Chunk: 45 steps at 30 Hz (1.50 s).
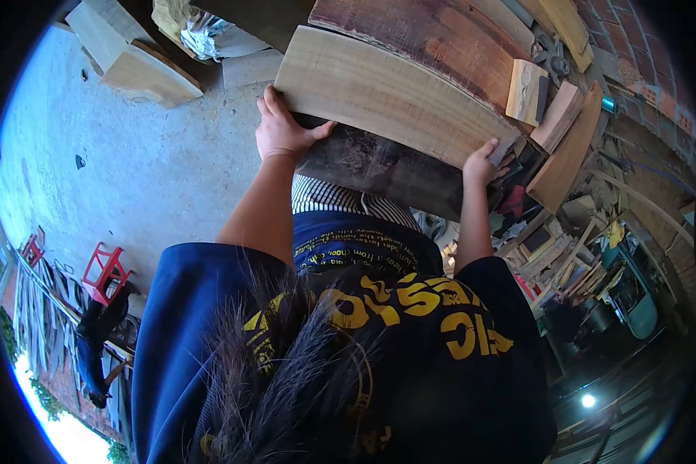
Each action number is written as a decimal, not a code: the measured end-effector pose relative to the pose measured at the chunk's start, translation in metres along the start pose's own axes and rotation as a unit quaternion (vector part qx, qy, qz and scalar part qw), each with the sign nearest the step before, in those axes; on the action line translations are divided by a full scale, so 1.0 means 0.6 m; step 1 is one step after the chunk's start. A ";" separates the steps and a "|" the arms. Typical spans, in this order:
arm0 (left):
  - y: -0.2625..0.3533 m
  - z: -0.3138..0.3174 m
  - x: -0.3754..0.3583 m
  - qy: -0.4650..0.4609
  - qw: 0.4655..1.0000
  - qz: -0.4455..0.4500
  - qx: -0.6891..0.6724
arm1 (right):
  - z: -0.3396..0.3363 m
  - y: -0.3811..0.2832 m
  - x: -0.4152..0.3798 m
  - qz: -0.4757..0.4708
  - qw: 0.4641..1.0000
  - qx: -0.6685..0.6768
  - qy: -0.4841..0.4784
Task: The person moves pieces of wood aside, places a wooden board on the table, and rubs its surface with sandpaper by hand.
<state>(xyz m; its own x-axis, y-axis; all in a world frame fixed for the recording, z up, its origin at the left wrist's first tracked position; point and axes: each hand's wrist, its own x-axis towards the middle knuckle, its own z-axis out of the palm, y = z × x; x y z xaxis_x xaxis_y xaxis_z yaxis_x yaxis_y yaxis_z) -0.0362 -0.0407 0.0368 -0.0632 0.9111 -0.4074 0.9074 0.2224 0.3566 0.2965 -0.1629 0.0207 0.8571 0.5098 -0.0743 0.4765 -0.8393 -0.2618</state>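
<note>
A long pale wooden board (pixel 387 97) lies across the view in front of my body. My left hand (pixel 282 131) grips its left end, fingers over the end edge and thumb along the near edge. At the right end, my right hand (pixel 483 162) holds the board with its thumb on top; some of its fingers are hidden. A dark, stained surface (pixel 379 166) lies under the near edge of the board. Beyond the far edge is a wide reddish-brown plank (pixel 425 39).
Small wood blocks (pixel 524 93) and a curved offcut (pixel 568 151) sit to the right. More boards (pixel 151 73) lie on the concrete floor (pixel 155 155) at upper left. A red stool (pixel 107 274) stands at lower left, scrap wood (pixel 564 263) at lower right.
</note>
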 end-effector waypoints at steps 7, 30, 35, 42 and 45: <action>-0.013 0.016 0.000 0.014 1.000 0.009 -0.013 | 0.078 -0.292 -0.219 -0.486 0.859 -0.037 -0.158; 0.005 0.007 -0.003 -0.004 1.000 -0.007 0.006 | 0.106 -0.268 -0.151 -0.472 0.863 0.121 -0.136; 0.004 0.007 -0.006 0.008 1.000 -0.002 0.024 | 0.005 -0.068 -0.021 -0.294 0.940 0.170 -0.021; 0.000 0.007 -0.003 -0.001 1.000 -0.009 0.023 | 0.103 -0.146 -0.071 -0.243 0.969 0.023 0.045; 0.003 0.006 -0.003 0.005 1.000 -0.003 0.030 | 0.119 -0.266 -0.133 -0.339 0.934 0.106 -0.029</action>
<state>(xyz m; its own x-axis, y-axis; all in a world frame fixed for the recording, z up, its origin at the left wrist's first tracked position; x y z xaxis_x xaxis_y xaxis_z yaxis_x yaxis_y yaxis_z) -0.0328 -0.0434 0.0350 -0.0724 0.9136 -0.4001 0.9300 0.2067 0.3038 0.1382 -0.0561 -0.0002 0.3582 0.9249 0.1278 0.8509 -0.2670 -0.4524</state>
